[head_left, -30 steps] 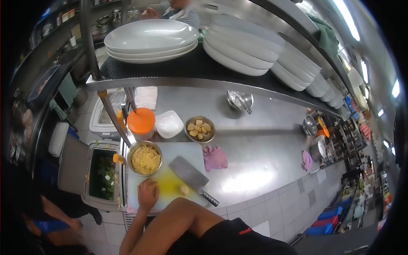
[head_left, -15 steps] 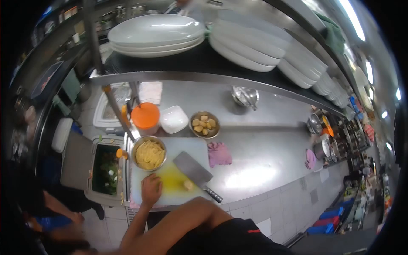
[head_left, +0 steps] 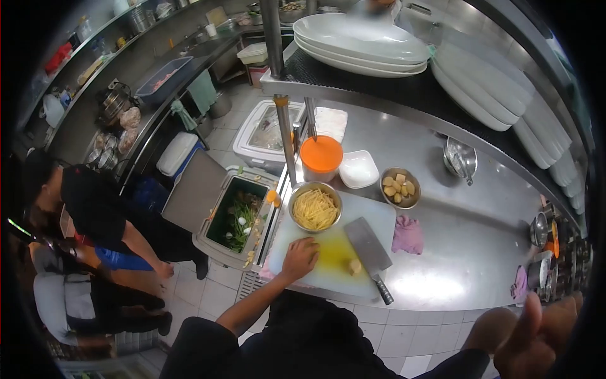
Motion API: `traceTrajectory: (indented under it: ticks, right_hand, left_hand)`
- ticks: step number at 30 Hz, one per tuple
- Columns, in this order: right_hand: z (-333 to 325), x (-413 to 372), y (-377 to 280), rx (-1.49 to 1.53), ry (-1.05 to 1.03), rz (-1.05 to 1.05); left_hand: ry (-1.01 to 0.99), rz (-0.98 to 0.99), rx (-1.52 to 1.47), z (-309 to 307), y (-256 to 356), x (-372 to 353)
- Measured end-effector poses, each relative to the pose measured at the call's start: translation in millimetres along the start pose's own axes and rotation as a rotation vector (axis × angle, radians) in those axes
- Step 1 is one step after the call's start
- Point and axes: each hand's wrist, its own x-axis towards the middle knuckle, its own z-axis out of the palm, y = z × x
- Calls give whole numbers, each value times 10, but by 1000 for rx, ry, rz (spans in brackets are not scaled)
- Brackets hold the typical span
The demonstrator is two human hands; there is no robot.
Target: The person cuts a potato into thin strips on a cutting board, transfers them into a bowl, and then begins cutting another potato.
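Note:
My left hand (head_left: pixel 300 258) rests on the left part of a white cutting board (head_left: pixel 374 221), its fingers loosely bent and holding nothing that I can see. Beside its fingertips a yellow wet stain spreads over the board. A steel bowl of thin yellow strips (head_left: pixel 315 208) stands just beyond this hand. The cleaver (head_left: pixel 368 245) lies flat to the right, its black handle past the board's front edge. Close to the blade sits a small pale peeled piece (head_left: pixel 355 266). My right hand (head_left: pixel 530 338) is raised at the lower right, away from the counter, thumb apart from the fingers, nothing visible in it.
Behind the board stand an orange-lidded tub (head_left: pixel 321 155), white square dishes (head_left: pixel 359 169) and a bowl of pale chunks (head_left: pixel 400 188). A pink cloth (head_left: pixel 408 235) lies to the right. Overhead, a shelf holds stacked plates (head_left: pixel 360 41). A scrap bin (head_left: pixel 235 218) and people (head_left: pixel 107 202) are left.
My view has swung left, showing more of the room and people. My right arm, earlier bent across in front of me, has moved to the right. My left hand stays on the board.

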Motion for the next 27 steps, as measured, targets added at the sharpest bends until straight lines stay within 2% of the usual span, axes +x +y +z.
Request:
traceTrajectory:
  ticks: [3, 4, 6, 7, 9, 27]
  right_hand:
    - [-315, 76, -137, -81, -307, 22]
    - [-417, 187, -126, -83, -301, 20]
    - [-544, 413, -84, -103, -604, -105]
    - [-589, 484, -76, -134, -644, -137]
    - [-547, 480, -131, -190, -644, -162]
    - [-392, 534, -170, -288, -603, -155]
  left_hand:
    - [21, 4, -1, -1, 14, 19]
    - [28, -4, -17, -7, 23, 17]
    - [48, 4, -29, 1, 14, -54]
    - [18, 9, -10, 17, 7, -101]
    - [15, 52, 7, 46, -46, 76]
    - [-1, 9, 2, -9, 19, -8]
